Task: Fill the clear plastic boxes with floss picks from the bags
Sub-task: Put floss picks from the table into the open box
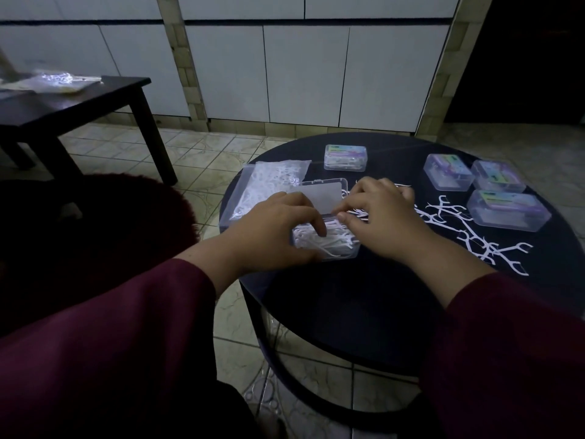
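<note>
An open clear plastic box [326,245], heaped with white floss picks [316,240], is seen near the front-left part of a round black desk [364,296], its hinged lid [319,198] raised behind it. The box is gripped at its left end by the left hand [272,229], thumb along the near wall and the fingers [319,224] curled over the rim onto the picks. To the right of the box, the right hand [380,217] is held palm down, its fingers [345,217] bent and pinched at the box's right rim; whether a pick is held there cannot be told. Both forearms are extended from wide maroon sleeves [126,337].

Just behind and left of the box, a clear plastic bag of floss picks [272,182] lies flat. Loose white floss picks [468,236] are scattered to the right of the box. Farther back, one closed clear box with a coloured label [345,157] stands alone, and three more closed labelled boxes [484,185] are grouped at the desk's right edge. Well to the left of the box, a second bag [60,80] rests on a dark square side table [79,103].
</note>
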